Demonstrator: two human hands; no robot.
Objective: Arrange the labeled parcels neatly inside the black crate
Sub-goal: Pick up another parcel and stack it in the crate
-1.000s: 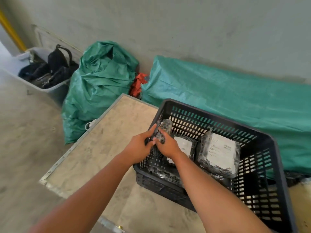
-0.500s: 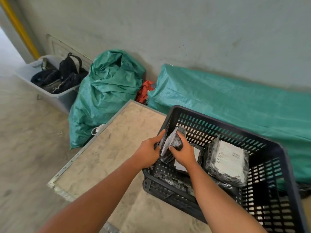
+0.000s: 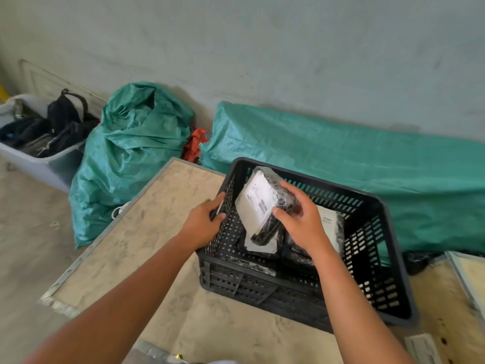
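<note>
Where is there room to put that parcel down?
The board left of the crate is bare, up to the green sack. The crate's right side, past the right hand, shows open floor. Its left and middle are crowded with parcels.

The parcel [image 3: 265,203] now shows its white label face-up; earlier it was edge-on and the label hidden. The right hand [image 3: 301,222] alone grips it, raised above the black crate [image 3: 372,258]. The left hand [image 3: 203,223] has let go and clasps the crate's left rim instead.
</note>
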